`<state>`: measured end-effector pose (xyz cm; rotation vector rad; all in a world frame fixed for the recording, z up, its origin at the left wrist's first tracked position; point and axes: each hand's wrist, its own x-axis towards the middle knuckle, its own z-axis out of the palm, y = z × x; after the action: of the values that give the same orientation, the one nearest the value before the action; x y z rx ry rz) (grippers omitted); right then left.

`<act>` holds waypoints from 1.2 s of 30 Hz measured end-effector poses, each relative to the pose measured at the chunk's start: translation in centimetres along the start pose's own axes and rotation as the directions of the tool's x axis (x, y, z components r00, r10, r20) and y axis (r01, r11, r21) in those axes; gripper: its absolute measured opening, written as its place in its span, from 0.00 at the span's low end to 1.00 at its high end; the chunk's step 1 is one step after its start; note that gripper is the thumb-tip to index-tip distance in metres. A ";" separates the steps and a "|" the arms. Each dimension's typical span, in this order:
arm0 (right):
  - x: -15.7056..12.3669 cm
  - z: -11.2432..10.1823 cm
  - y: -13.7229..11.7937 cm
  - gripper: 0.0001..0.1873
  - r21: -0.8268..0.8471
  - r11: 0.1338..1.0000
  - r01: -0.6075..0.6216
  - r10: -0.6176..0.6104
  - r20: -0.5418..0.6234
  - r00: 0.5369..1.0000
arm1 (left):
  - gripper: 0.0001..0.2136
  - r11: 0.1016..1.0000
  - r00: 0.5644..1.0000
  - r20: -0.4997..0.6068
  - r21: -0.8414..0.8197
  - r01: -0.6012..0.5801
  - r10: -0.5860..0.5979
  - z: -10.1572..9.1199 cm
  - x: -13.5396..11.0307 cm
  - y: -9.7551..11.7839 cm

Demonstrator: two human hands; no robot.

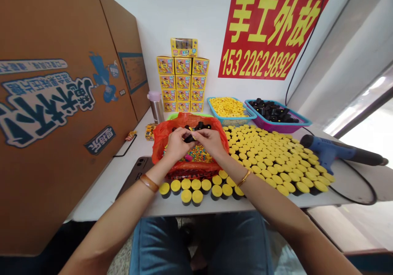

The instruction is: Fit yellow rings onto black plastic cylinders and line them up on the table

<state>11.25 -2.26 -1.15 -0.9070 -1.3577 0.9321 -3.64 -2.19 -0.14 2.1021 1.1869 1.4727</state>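
Over red plastic (pixel 160 139) (wall sign (pixel 267 35): "手工外放"), both hands (pixel 177 144) (pixel 212 141) grip a black piece (pixel 189 139).

white flat tabletop (pixel 102 199) | yellow-topped black round cups (pixel 278 160) | red-plastic-lined basket (pixel 159 140) | lilac-capped steel bottle (pixel 157 110) | blue-black plastic heat gun (pixel 328 147)

A big carton (pixel 61 115) stands at frame left. In the upper right is a red sign (pixel 268 35). One bottle (pixel 157 109) stands left of centre.
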 end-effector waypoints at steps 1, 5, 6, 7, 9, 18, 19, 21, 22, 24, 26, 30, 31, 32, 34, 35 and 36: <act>0.0 0.0 0.1 0.11 0.000 1.000 -0.007 0.007 0.018 1.000 | 0.07 1.000 1.000 -0.011 0.005 0.019 -0.019 0.1 0.0 -0.2; 0.1 -0.1 0.5 0.15 0.075 0.994 -0.077 0.075 0.020 0.997 | 0.09 0.996 0.996 0.001 0.007 0.094 -0.094 0.2 0.2 -0.8; 0.1 -0.1 0.6 0.16 0.098 0.991 -0.094 0.093 0.015 0.996 | 0.10 0.994 0.994 0.011 0.010 0.104 -0.104 0.2 0.2 -0.9; 0.2 -0.2 0.7 0.16 0.113 0.988 -0.109 0.108 0.012 0.994 | 0.10 0.994 0.994 0.020 0.016 0.105 -0.105 0.2 0.2 -0.8; 0.4 -0.3 0.7 0.16 0.123 0.984 -0.127 0.127 0.004 0.992 | 0.11 0.996 0.996 0.037 0.033 0.078 -0.079 0.1 0.1 -0.7; 0.1 -0.5 -0.2 0.21 0.246 0.945 -0.217 0.209 0.058 0.976 | 0.12 0.993 0.990 0.079 -0.045 -0.111 0.114 -0.4 -0.4 0.2; 0.1 -0.5 -0.4 0.23 0.269 0.917 -0.295 0.276 0.108 0.955 | 0.12 0.990 0.992 0.079 -0.104 -0.092 0.101 -0.4 -0.3 0.2; 0.0 -0.5 -0.9 0.29 0.238 0.843 -0.482 0.417 0.275 0.866 | 0.14 0.968 0.994 0.089 -0.248 -0.041 0.065 -0.3 -0.3 0.2; -0.1 -0.4 -1.1 0.31 0.197 0.811 -0.550 0.464 0.355 0.812 | 0.15 0.949 0.994 0.100 -0.315 -0.014 0.048 -0.2 -0.3 0.2; -0.2 -0.3 -1.4 0.31 0.157 0.788 -0.596 0.493 0.419 0.762 | 0.18 0.909 0.991 0.136 -0.415 0.044 0.014 -0.1 -0.3 0.1; -0.2 -0.1 -1.6 0.26 0.205 0.809 -0.551 0.466 0.349 0.813 | 0.22 0.875 0.985 0.170 -0.474 0.094 -0.014 -0.1 -0.3 0.1; -0.2 0.3 -1.5 0.23 0.226 0.847 -0.481 0.436 0.223 0.872 | 0.28 0.838 0.981 0.189 -0.528 0.139 -0.043 0.3 -0.1 0.0; -0.1 0.3 -1.4 0.24 0.213 0.848 -0.486 0.439 0.231 0.868 | 0.29 0.829 0.979 0.196 -0.538 0.153 -0.053 0.4 0.0 0.0; -0.1 0.3 -1.3 0.24 0.200 0.847 -0.492 0.444 0.242 0.863 | 0.30 0.817 0.975 0.212 -0.549 0.175 -0.066 0.4 0.2 -0.1; -0.1 0.4 -1.1 0.26 0.164 0.846 -0.507 0.459 0.259 0.850 | 0.28 0.792 0.955 0.285 -0.561 0.240 -0.087 0.5 0.3 -0.3; -0.1 0.4 -1.1 0.26 0.139 0.846 -0.515 0.471 0.258 0.843 | 0.26 0.789 0.942 0.322 -0.554 0.267 -0.093 0.4 0.4 -0.4; -0.1 0.3 -1.1 0.27 0.113 0.844 -0.524 0.484 0.258 0.836 | 0.25 0.795 0.935 0.342 -0.539 0.278 -0.096 0.4 0.4 -0.4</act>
<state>10.93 -2.81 -0.19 -1.0711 -1.2056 1.5808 -3.47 -1.56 -0.33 1.6450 0.6856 1.1729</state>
